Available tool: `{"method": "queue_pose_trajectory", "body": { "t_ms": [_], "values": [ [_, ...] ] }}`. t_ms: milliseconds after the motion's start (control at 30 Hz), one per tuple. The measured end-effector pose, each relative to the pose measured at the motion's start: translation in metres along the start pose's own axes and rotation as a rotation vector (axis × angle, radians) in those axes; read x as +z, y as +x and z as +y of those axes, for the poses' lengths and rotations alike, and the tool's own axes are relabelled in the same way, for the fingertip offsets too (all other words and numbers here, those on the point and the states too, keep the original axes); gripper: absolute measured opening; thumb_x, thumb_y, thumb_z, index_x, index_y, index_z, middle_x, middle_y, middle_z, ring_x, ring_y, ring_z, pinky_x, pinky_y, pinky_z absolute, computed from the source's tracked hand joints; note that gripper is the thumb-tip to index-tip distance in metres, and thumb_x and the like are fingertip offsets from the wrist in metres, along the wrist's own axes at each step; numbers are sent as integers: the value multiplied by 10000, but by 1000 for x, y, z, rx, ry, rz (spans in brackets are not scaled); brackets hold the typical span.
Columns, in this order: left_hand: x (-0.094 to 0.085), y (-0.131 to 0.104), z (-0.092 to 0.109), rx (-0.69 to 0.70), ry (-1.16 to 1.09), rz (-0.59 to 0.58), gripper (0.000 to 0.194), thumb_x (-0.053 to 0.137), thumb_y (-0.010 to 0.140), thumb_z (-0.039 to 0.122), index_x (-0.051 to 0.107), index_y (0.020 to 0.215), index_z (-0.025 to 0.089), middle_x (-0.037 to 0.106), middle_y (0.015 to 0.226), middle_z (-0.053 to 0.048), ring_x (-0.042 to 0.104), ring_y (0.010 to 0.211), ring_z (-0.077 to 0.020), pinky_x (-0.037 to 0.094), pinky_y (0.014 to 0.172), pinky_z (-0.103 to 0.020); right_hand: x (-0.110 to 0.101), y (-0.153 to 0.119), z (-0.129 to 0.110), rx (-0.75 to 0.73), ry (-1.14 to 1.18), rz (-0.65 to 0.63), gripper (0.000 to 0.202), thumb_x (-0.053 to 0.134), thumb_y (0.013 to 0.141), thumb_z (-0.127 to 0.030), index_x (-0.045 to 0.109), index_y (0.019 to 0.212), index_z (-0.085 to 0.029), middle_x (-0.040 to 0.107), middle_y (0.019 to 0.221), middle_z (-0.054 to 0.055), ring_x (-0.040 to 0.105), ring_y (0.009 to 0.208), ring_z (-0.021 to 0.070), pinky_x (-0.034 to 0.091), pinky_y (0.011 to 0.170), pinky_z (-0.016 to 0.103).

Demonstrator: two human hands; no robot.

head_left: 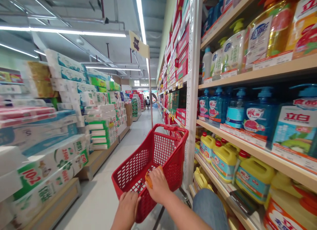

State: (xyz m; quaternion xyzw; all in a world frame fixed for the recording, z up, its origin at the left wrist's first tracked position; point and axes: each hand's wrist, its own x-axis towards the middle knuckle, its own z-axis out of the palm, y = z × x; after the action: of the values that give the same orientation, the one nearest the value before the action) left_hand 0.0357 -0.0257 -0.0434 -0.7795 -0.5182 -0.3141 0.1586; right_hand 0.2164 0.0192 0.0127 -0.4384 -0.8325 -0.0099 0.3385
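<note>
A red plastic shopping cart [173,170] with a mesh basket stands in front of me, turned at an angle in the aisle. My left hand [127,205] is closed over the near edge of the cart, its fingertips partly hidden. Crumpled orange cloth [148,181] shows under the fingers of my right hand [158,185], which is closed on it at the near end of the basket. Whether that hand also grips the cart beneath is hidden. The visible part of the basket shows only red mesh.
Close on the right, shelves hold blue pump bottles [257,111] and yellow detergent jugs [224,160]; a white upright post [192,91] stands beside the cart. Stacked tissue packs [49,170] line the left. A pole carries a cream flag [140,45]. The aisle floor [135,132] runs ahead.
</note>
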Motion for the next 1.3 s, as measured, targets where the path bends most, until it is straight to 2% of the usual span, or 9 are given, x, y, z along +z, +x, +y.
{"method": "queue_pose_trajectory", "body": {
  "t_ms": [133, 300, 433, 600, 767, 900, 1033, 1167, 1300],
  "values": [
    [-12, -1, 6, 51, -79, -124, 312, 346, 971, 331, 620, 855, 235, 661, 796, -29, 582, 752, -184, 414, 780, -352, -5, -21, -19, -182, 47, -98, 254, 580, 865, -382, 561, 1048, -206, 608, 1039, 52, 496, 1052, 223, 277, 1069, 400],
    [-34, 4, -18, 105, -117, -258, 328, 457, 912, 514, 595, 836, 226, 640, 865, -26, 551, 825, -191, 398, 829, -346, -20, -13, 5, -51, -3, -61, 155, 509, 916, -333, 575, 966, -202, 603, 957, 44, 507, 962, 204, 297, 1040, 402],
    [-26, 3, -21, 111, -84, -236, 333, 447, 913, 526, 599, 862, 234, 644, 874, -13, 547, 831, -188, 383, 842, -347, -15, -14, 5, 44, -50, 5, 149, 516, 909, -324, 577, 935, -190, 597, 968, 61, 500, 981, 220, 259, 1064, 431],
    [-17, 3, 0, 77, -88, -231, 333, 453, 909, 529, 611, 923, 236, 664, 904, -34, 563, 868, -210, 375, 837, -365, -19, -38, -8, -47, -63, -37, 154, 558, 879, -351, 574, 904, -199, 596, 933, 48, 495, 953, 221, 268, 1056, 427],
    [-23, 10, -2, 13, -96, -268, 369, 438, 909, 550, 619, 864, 232, 655, 869, -25, 565, 842, -199, 372, 844, -366, -33, -36, 14, -13, -65, -34, 135, 523, 905, -327, 578, 877, -207, 595, 890, 35, 511, 913, 206, 312, 1035, 403],
    [-14, 16, 12, -16, -32, -196, 381, 414, 922, 538, 631, 860, 232, 666, 866, -31, 567, 843, -205, 361, 848, -376, -22, -37, 13, 115, -98, 104, 120, 492, 900, -244, 580, 828, -204, 602, 884, 61, 521, 914, 230, 291, 1046, 455],
    [-8, 21, 28, -13, -10, -196, 389, 394, 936, 514, 617, 801, 225, 666, 838, -34, 560, 819, -210, 358, 794, -367, -17, -55, 6, 72, -81, 101, 85, 520, 873, -245, 589, 846, -204, 608, 876, 65, 528, 909, 244, 292, 1044, 470],
    [-13, 22, 15, 31, -24, -194, 349, 397, 941, 495, 603, 840, 231, 658, 850, -28, 567, 824, -202, 373, 806, -355, -28, -65, 23, 46, -54, 60, 122, 490, 908, -265, 600, 937, -220, 616, 943, 50, 535, 960, 227, 312, 1042, 426],
    [-10, 22, 13, 50, -20, -201, 352, 339, 975, 410, 591, 810, 228, 649, 802, -19, 572, 789, -185, 382, 819, -350, -23, -57, 32, 158, -114, 125, 164, 462, 905, -215, 612, 968, -195, 629, 971, 85, 525, 1034, 253, 299, 1040, 445]
  ]
}}
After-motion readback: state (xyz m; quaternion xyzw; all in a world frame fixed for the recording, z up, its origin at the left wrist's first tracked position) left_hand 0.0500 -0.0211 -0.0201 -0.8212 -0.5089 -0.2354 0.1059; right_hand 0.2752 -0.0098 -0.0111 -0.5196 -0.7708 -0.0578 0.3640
